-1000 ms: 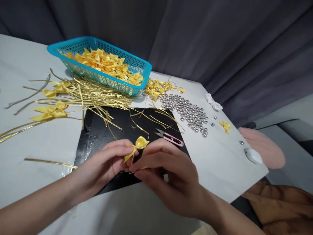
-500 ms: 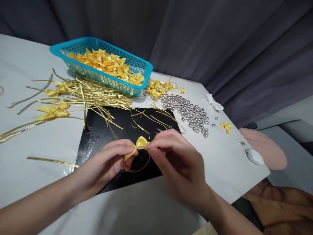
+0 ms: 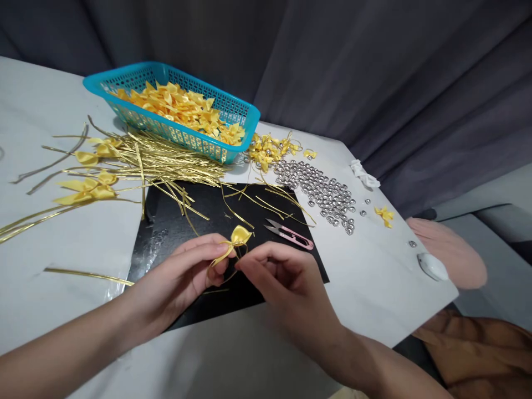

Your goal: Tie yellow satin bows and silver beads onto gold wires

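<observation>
Between the thumb and fingers of my left hand (image 3: pixel 195 266) is a yellow ribbon bow (image 3: pixel 240 235), one loop pointing up and a tail hanging down. A thin gold cord (image 3: pixel 246 247) loops round its middle and curves below it. My right hand (image 3: pixel 286 277) is closed in a pinch just right of and below the bow, with the cord running to its fingertips. Both hands are over the black mat (image 3: pixel 199 213). Pink thread snips (image 3: pixel 291 234) lie on the mat beyond my right hand.
A blue basket (image 3: pixel 174 124) full of yellow ribbon pieces stands at the back. Cut gold cords (image 3: pixel 166 160) lie before it. Several silver beads (image 3: pixel 320 188) and finished yellow bows (image 3: pixel 270 149) are spread to the right. A white computer mouse (image 3: pixel 432 266) sits near the right edge.
My right hand has moved down and toward me from the bow's knot, drawing the cord below it. The snips, mostly covered before, now show. The bow has shifted slightly up and left.
</observation>
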Demonstrator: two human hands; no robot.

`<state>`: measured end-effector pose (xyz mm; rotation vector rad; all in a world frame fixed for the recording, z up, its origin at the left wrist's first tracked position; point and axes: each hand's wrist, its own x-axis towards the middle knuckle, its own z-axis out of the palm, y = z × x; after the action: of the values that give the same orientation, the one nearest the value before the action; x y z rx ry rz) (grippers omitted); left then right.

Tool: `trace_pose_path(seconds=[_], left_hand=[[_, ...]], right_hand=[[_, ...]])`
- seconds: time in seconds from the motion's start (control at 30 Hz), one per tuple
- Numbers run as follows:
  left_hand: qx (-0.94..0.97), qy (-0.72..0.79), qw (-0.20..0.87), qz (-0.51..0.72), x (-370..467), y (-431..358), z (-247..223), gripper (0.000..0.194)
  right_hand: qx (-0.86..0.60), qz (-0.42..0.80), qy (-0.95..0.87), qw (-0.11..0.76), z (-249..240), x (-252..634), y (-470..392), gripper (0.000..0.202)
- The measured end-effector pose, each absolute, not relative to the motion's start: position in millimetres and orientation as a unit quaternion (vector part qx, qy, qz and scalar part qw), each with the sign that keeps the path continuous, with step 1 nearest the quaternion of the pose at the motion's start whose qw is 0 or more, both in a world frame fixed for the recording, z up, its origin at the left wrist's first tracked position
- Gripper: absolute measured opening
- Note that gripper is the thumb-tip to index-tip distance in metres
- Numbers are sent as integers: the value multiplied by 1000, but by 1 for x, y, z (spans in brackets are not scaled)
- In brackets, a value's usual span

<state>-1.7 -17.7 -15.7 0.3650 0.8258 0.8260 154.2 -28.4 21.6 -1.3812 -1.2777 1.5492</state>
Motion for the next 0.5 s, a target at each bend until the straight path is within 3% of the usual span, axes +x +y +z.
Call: trace_pose_path(seconds=[0.5], left_hand=[[238,413,802,360,1,-22,-11,21]], right_hand=[[-530,553,-529,365,23,153,-26,30]])
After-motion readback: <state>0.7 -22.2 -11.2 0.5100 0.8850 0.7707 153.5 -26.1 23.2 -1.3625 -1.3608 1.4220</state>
